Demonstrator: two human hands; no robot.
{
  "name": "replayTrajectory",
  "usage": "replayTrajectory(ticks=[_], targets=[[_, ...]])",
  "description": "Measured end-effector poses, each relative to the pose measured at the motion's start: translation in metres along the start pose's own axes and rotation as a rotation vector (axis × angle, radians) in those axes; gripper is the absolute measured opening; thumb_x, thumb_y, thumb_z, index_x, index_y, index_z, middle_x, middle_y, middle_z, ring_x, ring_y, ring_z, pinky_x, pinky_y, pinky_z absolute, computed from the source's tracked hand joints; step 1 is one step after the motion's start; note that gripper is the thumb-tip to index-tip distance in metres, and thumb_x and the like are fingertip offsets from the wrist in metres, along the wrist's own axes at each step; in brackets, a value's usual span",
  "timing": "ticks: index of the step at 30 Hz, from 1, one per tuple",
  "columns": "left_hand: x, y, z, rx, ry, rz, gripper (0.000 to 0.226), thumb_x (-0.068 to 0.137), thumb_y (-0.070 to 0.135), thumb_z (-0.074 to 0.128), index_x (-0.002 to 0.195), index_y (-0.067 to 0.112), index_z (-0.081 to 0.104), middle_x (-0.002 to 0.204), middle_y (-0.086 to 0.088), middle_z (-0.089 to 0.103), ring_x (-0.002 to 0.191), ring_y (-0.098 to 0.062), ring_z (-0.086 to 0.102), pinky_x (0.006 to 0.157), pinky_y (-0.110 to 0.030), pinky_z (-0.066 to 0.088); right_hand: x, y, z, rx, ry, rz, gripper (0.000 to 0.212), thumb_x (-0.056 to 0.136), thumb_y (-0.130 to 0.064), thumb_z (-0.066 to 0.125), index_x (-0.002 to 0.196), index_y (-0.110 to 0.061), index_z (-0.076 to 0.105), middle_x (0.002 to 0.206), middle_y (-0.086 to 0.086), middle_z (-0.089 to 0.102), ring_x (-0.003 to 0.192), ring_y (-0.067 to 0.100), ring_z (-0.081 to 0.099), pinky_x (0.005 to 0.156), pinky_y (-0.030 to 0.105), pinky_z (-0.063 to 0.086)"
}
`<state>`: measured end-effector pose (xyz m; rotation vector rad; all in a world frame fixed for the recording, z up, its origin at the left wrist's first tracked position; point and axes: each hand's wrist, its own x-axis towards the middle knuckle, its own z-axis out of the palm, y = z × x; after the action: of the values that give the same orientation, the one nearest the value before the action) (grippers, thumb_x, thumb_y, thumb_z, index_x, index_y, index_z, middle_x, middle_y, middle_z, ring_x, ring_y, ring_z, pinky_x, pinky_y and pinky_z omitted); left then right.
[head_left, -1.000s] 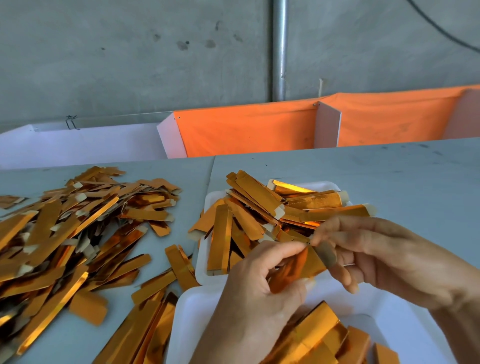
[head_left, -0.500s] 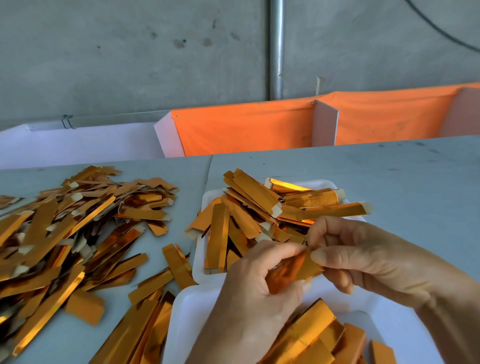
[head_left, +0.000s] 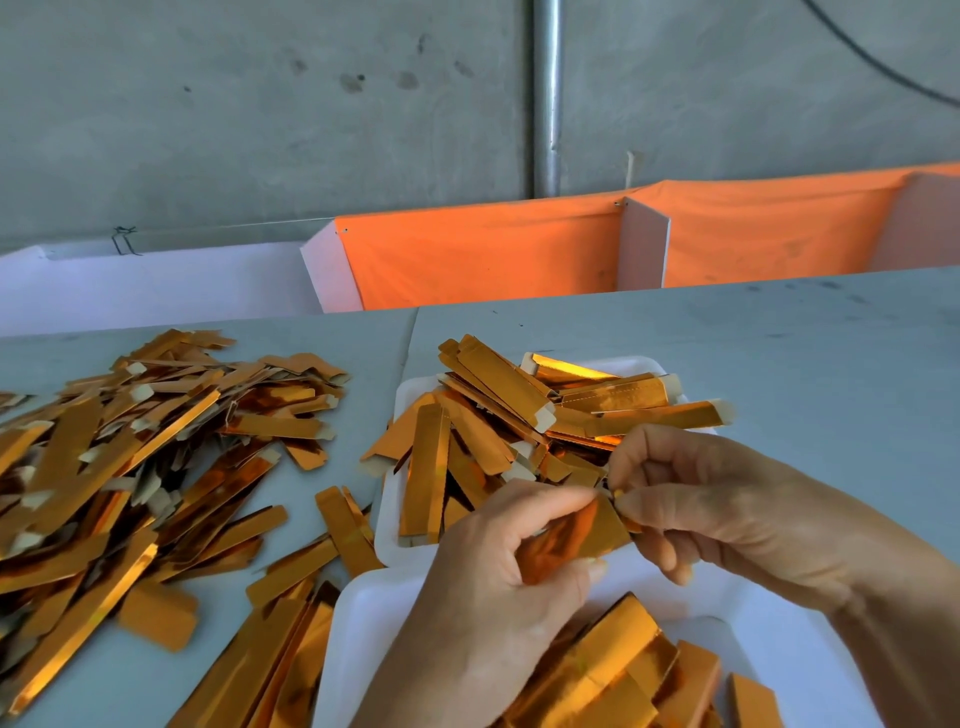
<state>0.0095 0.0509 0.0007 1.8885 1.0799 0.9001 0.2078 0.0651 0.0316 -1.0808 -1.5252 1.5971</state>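
My left hand (head_left: 498, 587) grips a small shiny orange-gold cardboard box (head_left: 576, 535) from below and behind. My right hand (head_left: 727, 509) pinches the box's right end between thumb and forefinger. Both hands hover above two white trays. The near tray (head_left: 363, 623) holds several folded gold boxes (head_left: 623, 670). The far tray (head_left: 410, 395) is heaped with flat gold box blanks (head_left: 498, 410). Part of the held box is hidden by my left fingers.
A large loose pile of flat gold blanks (head_left: 114, 457) covers the grey table (head_left: 805, 353) at the left, with more blanks (head_left: 280, 649) beside the near tray. Behind the table stand an orange cloth partition (head_left: 493, 249), a white panel (head_left: 156, 280) and a concrete wall with a metal pipe (head_left: 545, 93).
My right hand has shifted from tucking the flap with several fingers to pinching the box's right end. The box is more closed. My left hand has barely moved.
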Motion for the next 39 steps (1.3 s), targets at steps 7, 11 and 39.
replayTrajectory(ticks=[7, 11, 39], targets=[[0.001, -0.005, 0.0, 0.135, 0.032, 0.061, 0.044, 0.085, 0.031, 0.065, 0.127, 0.04, 0.056, 0.114, 0.035, 0.05, 0.112, 0.012, 0.046, 0.091, -0.005, 0.038, 0.004, 0.003, 0.005, -0.164, 0.077, -0.039, 0.008, 0.088, -0.004, 0.064, 0.085, -0.005, 0.056, 0.055, 0.009, 0.059, 0.046, 0.015, 0.053, 0.048, 0.019, 0.044], [0.001, -0.004, 0.003, 0.241, 0.045, 0.119, 0.045, 0.088, 0.028, 0.063, 0.129, 0.041, 0.053, 0.115, 0.035, 0.047, 0.112, 0.014, 0.043, 0.09, -0.002, 0.034, 0.003, 0.004, 0.001, -0.171, 0.023, -0.019, 0.008, 0.088, -0.002, 0.063, 0.091, -0.003, 0.056, 0.059, 0.009, 0.061, 0.051, 0.016, 0.056, 0.052, 0.019, 0.046], [0.0, 0.002, 0.003, -0.084, -0.019, 0.076, 0.036, 0.087, 0.03, 0.064, 0.121, 0.041, 0.059, 0.113, 0.024, 0.06, 0.111, 0.004, 0.054, 0.092, -0.013, 0.044, 0.011, 0.022, -0.007, 0.329, -0.133, -0.039, 0.032, 0.063, -0.025, 0.088, 0.072, -0.011, 0.061, 0.059, 0.005, 0.048, 0.043, 0.013, 0.049, 0.044, 0.019, 0.044]])
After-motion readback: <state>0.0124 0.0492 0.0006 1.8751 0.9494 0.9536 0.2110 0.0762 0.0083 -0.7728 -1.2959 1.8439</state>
